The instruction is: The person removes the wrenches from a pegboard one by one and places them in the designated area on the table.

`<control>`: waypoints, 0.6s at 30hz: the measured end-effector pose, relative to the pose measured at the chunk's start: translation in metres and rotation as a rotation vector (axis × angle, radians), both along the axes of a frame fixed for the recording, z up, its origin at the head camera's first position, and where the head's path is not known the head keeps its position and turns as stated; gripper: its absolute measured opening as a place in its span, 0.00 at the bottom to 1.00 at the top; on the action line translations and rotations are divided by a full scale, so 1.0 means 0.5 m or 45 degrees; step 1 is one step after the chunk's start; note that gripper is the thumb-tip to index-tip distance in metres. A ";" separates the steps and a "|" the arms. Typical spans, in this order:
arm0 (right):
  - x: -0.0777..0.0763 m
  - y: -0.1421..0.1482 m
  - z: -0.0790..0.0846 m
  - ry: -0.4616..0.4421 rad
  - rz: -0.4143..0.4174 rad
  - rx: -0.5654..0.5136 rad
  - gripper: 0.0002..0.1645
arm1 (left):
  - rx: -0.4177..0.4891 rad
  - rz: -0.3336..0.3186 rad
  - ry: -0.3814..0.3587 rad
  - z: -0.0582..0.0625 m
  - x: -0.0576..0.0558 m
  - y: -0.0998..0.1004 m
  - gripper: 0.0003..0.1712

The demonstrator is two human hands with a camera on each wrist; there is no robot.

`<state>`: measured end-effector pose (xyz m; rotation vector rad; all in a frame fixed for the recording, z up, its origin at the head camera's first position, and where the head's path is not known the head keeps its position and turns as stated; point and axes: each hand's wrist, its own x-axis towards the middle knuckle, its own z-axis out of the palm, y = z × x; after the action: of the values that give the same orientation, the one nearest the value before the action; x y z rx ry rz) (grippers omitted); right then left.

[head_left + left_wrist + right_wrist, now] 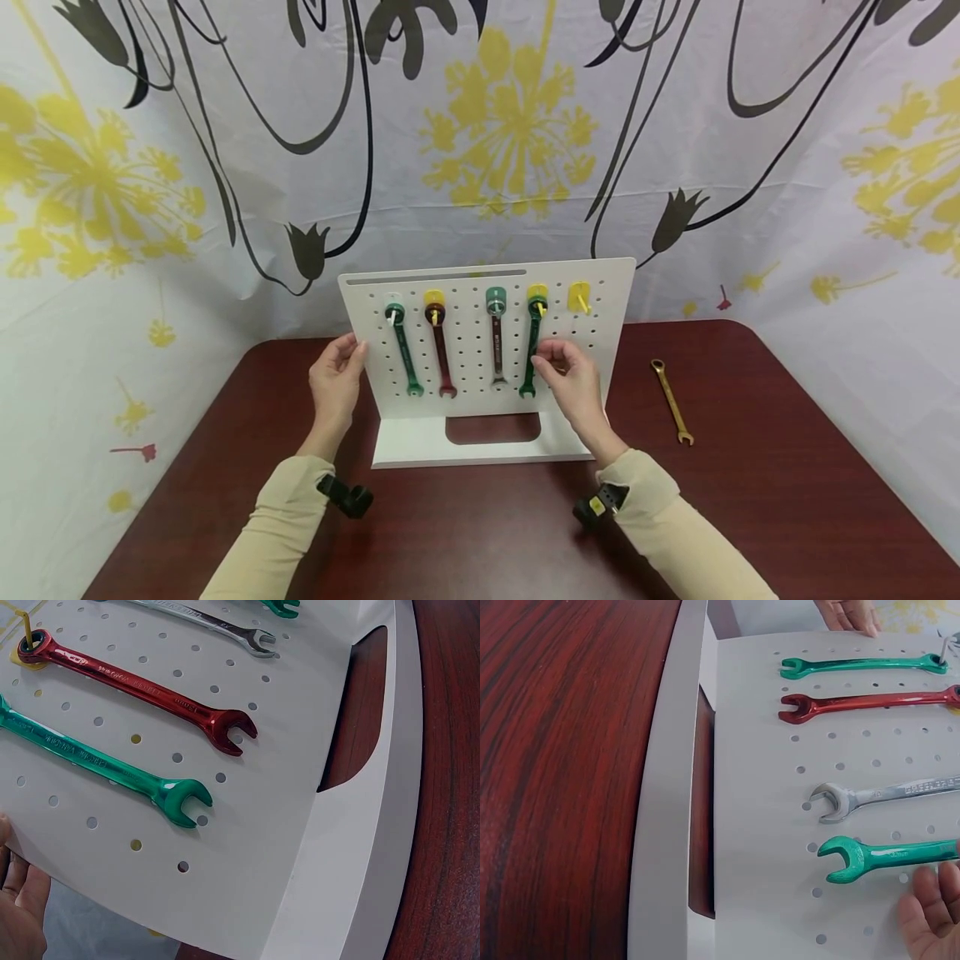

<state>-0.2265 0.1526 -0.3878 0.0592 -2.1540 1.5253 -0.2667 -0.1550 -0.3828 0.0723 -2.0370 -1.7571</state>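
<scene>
My left hand (335,385) grips the left edge of a white pegboard (465,358), thumb in front and fingers behind. My right hand (573,379) pinches the shaft of the right-hand green wrench (900,855), which hangs upright with its ring on a yellow hook (537,292). Left of it hang a silver wrench (497,342), a red wrench (142,688) and another green wrench (90,759), all with their open jaws downward. The rightmost yellow hook (579,298) carries nothing. A gold wrench (672,402) lies on the table to the right.
The pegboard stands on a white base (420,446) with a rounded cutout at the bottom. Under it is a dark red wood-grain table (465,533). A white cloth with flower prints (247,183) hangs close behind the table.
</scene>
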 end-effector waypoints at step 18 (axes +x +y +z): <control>0.005 0.013 0.008 -0.037 0.088 -0.012 0.07 | 0.006 0.006 0.014 -0.002 -0.002 0.000 0.15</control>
<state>-0.2239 0.1593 -0.3837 0.1099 -2.1880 1.5838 -0.2679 -0.1548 -0.3838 0.0684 -2.0234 -1.7555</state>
